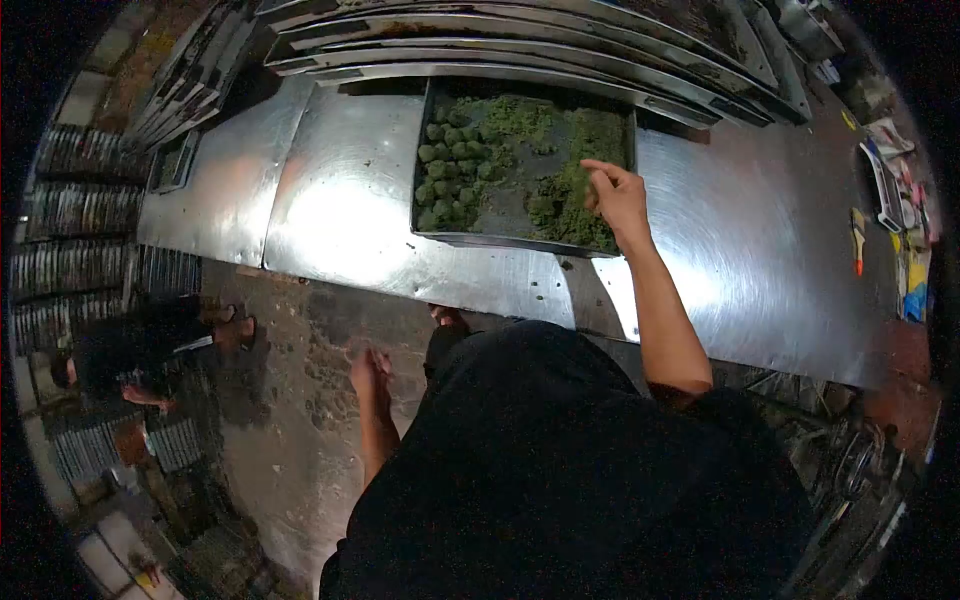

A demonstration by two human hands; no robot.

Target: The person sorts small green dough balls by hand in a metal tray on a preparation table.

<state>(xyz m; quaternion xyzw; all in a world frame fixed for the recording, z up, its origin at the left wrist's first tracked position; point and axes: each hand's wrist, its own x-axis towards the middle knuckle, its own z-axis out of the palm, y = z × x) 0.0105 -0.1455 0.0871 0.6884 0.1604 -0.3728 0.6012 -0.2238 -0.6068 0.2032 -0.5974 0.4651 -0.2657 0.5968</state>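
Observation:
A dark rectangular metal tray (490,239) lies on the shiny metal table. Many rounded green lumps (440,186) are grouped on its left side, and loose green crumbs (565,198) are spread over the middle and right. My right hand (617,198) hovers over the tray's right part with its fingers curled and pressed together; anything between the fingertips is too small to make out. Away from the table, at my left side above the floor, my left hand (371,375) hangs in the air. Its fingers look half bent, but blur and shadow hide their exact shape.
Stacked metal trays (520,50) line the table's back edge. A paintbrush (858,242) and a white-framed object (880,187) lie at the right end. Another person (140,345) in dark clothes is at far left, beside tall racks (75,225). Crumbs dot the table's front edge.

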